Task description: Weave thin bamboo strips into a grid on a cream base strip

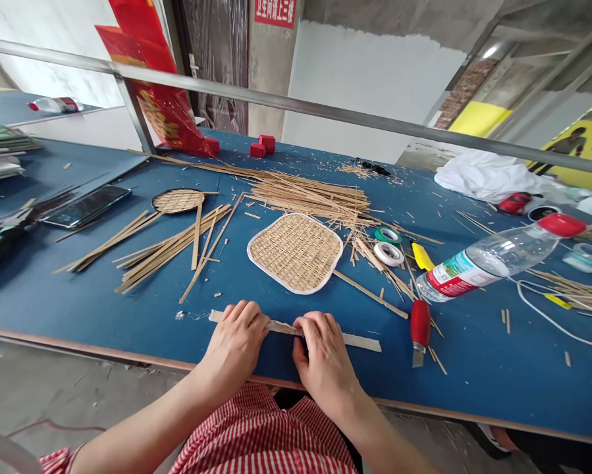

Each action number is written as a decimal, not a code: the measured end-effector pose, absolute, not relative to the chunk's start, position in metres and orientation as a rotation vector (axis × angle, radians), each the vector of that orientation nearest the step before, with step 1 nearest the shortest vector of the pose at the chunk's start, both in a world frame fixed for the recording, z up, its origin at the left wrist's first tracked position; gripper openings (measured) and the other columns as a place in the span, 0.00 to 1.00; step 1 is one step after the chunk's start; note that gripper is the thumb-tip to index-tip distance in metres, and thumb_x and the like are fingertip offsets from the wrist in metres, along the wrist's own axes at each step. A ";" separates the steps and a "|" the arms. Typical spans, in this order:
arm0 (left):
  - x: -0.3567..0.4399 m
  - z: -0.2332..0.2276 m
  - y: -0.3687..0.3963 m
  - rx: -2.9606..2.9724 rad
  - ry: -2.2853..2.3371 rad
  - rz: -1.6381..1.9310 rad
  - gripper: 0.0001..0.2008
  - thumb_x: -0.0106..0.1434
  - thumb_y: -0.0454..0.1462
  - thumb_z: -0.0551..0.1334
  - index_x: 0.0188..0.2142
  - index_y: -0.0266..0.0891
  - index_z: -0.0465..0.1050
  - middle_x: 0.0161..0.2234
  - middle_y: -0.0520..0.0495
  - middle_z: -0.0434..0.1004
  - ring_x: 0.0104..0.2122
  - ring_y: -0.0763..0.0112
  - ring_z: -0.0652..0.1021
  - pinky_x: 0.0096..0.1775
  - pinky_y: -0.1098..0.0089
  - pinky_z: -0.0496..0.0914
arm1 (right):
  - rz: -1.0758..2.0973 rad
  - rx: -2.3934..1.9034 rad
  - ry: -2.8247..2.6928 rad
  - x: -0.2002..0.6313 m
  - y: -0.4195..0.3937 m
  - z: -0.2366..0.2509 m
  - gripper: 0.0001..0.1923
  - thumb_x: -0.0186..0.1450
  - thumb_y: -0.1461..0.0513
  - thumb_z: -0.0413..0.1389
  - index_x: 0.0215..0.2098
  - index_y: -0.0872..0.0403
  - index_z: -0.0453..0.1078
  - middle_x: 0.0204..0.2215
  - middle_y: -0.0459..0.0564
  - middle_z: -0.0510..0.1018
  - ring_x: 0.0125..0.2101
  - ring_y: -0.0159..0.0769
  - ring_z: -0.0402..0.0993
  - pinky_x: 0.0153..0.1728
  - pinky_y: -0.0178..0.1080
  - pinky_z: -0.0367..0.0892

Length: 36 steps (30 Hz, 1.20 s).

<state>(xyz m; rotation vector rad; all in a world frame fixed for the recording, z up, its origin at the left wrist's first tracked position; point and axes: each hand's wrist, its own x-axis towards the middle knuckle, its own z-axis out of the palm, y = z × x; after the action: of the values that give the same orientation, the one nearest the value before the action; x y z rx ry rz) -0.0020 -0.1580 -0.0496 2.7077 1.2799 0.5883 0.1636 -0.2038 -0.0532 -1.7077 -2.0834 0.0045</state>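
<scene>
A narrow cream-white strip (pixel 362 342), which looks like cloth, lies along the front of the blue table. My left hand (pixel 237 339) is closed over its left part, fingertips pressed together on it. My right hand (pixel 324 350) pinches the strip a little further right. Something small and dark shows under the right fingers, too hidden to name. Between the hands the strip looks slightly crumpled. Beyond them lies a woven bamboo panel (pixel 298 253) with rounded corners and a white-bound edge. A red-handled knife (pixel 420 329) rests to the right of my right hand.
Bamboo strips (pixel 315 197) lie in loose piles. A small dark-rimmed woven piece (pixel 178 200) and a phone (pixel 87 205) are at left. At right lie a plastic bottle (pixel 496 257), white tape (pixel 388 253), green tape (pixel 388 235) and a white cable (pixel 547 309). A metal rail (pixel 296 102) crosses behind.
</scene>
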 end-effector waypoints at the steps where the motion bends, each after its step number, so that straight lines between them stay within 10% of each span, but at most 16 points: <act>1: -0.002 -0.050 -0.158 2.701 1.281 0.582 0.12 0.64 0.32 0.47 0.31 0.38 0.67 0.29 0.49 0.64 0.31 0.68 0.64 0.34 0.66 0.59 | -0.028 -1.704 -2.078 0.162 -0.204 -0.053 0.14 0.56 0.71 0.47 0.41 0.56 0.62 0.37 0.53 0.67 0.39 0.41 0.61 0.39 0.44 0.61; 5: -0.003 -0.050 -0.157 2.667 1.260 0.559 0.11 0.64 0.32 0.47 0.31 0.37 0.66 0.29 0.49 0.63 0.31 0.67 0.64 0.34 0.66 0.59 | -0.022 -1.652 -2.101 0.151 -0.200 -0.050 0.23 0.58 0.70 0.48 0.52 0.57 0.56 0.44 0.56 0.65 0.45 0.43 0.59 0.43 0.46 0.59; 17: -0.011 -0.053 -0.158 2.648 1.331 0.771 0.11 0.63 0.34 0.50 0.43 0.37 0.67 0.43 0.44 0.67 0.42 0.63 0.66 0.44 0.61 0.61 | 0.057 -1.711 -2.119 0.129 -0.188 -0.054 0.05 0.57 0.69 0.48 0.30 0.54 0.61 0.29 0.49 0.65 0.33 0.38 0.61 0.36 0.42 0.61; 26: -0.016 -0.049 -0.157 2.676 1.274 0.613 0.12 0.65 0.34 0.47 0.33 0.37 0.68 0.29 0.48 0.65 0.32 0.67 0.65 0.35 0.64 0.59 | 0.074 -1.644 -2.080 0.128 -0.195 -0.052 0.25 0.57 0.70 0.48 0.53 0.57 0.55 0.43 0.55 0.65 0.43 0.43 0.58 0.43 0.47 0.59; 36: -0.016 -0.052 -0.156 2.605 1.275 0.600 0.12 0.65 0.35 0.46 0.34 0.38 0.67 0.31 0.48 0.66 0.33 0.67 0.65 0.36 0.64 0.59 | 0.153 -1.695 -2.117 0.120 -0.190 -0.054 0.10 0.57 0.70 0.48 0.37 0.55 0.63 0.34 0.51 0.66 0.36 0.39 0.60 0.39 0.44 0.60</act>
<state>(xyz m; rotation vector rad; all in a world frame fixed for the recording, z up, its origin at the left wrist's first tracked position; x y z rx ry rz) -0.0160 -0.1563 -0.0522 2.6054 1.2752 0.5997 0.1203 -0.1902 -0.0539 -1.6945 -2.1170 0.1530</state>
